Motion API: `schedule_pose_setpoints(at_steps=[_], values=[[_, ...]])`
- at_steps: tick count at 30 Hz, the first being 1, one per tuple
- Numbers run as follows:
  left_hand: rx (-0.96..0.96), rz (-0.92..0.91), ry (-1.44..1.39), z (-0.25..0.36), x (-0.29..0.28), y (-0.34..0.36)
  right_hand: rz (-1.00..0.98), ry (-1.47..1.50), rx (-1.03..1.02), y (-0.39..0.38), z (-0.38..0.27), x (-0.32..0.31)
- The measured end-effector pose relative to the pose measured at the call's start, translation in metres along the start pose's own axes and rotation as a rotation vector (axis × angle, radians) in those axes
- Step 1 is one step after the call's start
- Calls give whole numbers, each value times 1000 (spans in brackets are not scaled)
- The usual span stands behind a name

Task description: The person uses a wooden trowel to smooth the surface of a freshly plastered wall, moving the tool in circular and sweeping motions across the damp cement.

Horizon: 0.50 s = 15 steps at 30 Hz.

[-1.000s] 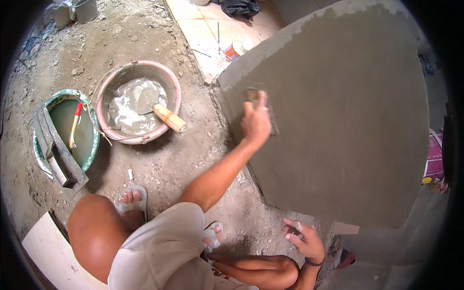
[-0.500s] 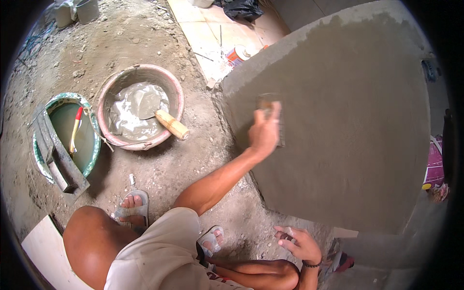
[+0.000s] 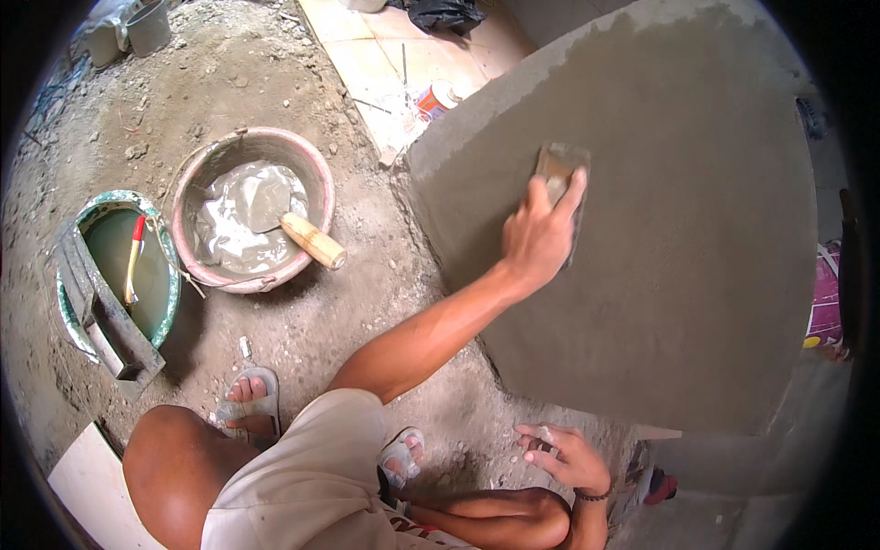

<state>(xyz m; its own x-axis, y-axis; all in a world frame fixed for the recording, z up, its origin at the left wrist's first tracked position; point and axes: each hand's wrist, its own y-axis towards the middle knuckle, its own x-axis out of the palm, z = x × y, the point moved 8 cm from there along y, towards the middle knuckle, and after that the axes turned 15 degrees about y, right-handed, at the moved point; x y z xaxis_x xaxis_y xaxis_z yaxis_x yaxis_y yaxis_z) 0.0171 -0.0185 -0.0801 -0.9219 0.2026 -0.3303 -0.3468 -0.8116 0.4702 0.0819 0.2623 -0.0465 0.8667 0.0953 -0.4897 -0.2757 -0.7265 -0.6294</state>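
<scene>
My left hand [image 3: 541,229] grips a flat float [image 3: 564,160] laid on the grey plastered surface [image 3: 687,220], in its upper left part. My right hand [image 3: 559,458] hangs low beside my right knee, below the surface's bottom edge, fingers loosely apart and holding nothing. Left of the surface, a pinkish-rimmed bucket [image 3: 320,174] holds wet grey mix and a trowel with a wooden handle [image 3: 312,240]. Beside it, a green basin [image 3: 168,312] holds murky water and a red-tipped brush [image 3: 136,257], with a long metal tool [image 3: 128,353] lying across its rim.
Rubble ground [image 3: 192,82] surrounds the containers; grey pails [image 3: 147,32] stand at the back left. Pale tiles [image 3: 362,60] carry a black bag [image 3: 440,14] and a red can [image 3: 435,101]. A pale board [image 3: 92,467] lies lower left; a purple sack [image 3: 823,302] is at the right.
My left hand and the float moved slightly down, then up and to the right across the plastered surface. My right hand shifted slightly left and down, still empty.
</scene>
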Motion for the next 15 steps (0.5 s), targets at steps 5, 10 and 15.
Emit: schedule_pose_setpoints(at_steps=[5,10,15], values=[[-323,1,28,-77,-10,26,-7,-35,8,-5,-1,1],[-494,55,-30,-104,6,9,48,-61,-75,-13,-12,-1],[-255,92,5,-11,-27,37,-22,-28,-1,-14,1,7]])
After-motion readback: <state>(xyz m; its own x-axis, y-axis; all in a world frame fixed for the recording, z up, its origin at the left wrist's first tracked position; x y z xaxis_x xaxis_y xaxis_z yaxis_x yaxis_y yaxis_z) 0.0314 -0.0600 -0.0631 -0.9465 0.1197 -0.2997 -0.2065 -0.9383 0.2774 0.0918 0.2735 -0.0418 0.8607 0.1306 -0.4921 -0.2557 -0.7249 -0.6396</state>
